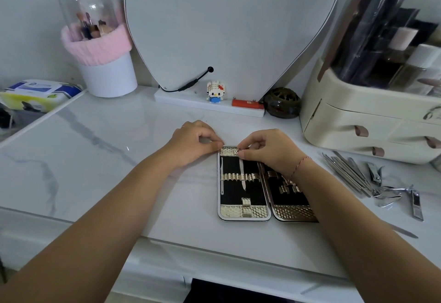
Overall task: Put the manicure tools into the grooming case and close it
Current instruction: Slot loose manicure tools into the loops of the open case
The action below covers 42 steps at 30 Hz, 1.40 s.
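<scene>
Both hands pinching at the top edge of the open case, one tool going in.

Left hand point(193, 142): thumb and forefinger closed narrow on the top-left corner of the grooming case point(243, 215), other fingers curled. Right hand point(267, 150): fingers curled tight over the upper end of a slim tool point(243, 179), which runs down under the middle strap of the left half. A second thin tool point(222, 178) sits along that half's left edge. Case lies open flat on the marble table point(95, 159), its right half partly under the right forearm. Loose manicure tools point(350, 173) and nail clippers point(416, 203) are piled on the table to the right, well apart from the case, just in front of the cream drawer organizer point(358, 123).
</scene>
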Tool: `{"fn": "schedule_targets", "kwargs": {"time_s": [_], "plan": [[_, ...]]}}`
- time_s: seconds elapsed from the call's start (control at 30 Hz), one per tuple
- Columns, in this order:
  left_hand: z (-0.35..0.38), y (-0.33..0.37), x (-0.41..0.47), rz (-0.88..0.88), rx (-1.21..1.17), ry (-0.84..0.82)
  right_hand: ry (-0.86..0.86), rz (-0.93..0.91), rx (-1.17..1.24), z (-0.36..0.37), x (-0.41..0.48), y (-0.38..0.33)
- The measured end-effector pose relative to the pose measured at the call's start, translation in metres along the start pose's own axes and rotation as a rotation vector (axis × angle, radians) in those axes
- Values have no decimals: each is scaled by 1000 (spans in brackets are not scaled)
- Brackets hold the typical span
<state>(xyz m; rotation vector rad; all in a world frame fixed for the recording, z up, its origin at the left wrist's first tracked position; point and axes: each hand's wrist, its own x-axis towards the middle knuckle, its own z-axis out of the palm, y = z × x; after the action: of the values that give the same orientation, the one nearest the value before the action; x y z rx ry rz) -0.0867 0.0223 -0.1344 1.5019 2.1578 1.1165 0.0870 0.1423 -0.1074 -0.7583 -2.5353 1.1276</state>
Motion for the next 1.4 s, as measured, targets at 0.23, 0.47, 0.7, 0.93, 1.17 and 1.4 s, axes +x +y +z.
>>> {"fn": "schedule_targets", "kwargs": {"time_s": [0.23, 0.47, 0.7, 0.93, 1.17, 1.4], "plan": [[0, -2, 1, 3, -2, 0, -20, -29, -38, -2, 0, 1], [0, 0, 1, -5, 5, 4, -40, -4, 1, -11, -10, -4], [1, 0, 1, 5, -45, -11, 55, 115, -237, -101, -91, 9], [0, -1, -1, 32, -64, -2, -1, 273, -383, -106, -140, 48], [0, 2, -3, 13, -67, 10, 19, 281, -419, -98, -137, 51], [1, 2, -5, -8, -82, 19, 13, 299, -436, -96, -138, 48]]}}
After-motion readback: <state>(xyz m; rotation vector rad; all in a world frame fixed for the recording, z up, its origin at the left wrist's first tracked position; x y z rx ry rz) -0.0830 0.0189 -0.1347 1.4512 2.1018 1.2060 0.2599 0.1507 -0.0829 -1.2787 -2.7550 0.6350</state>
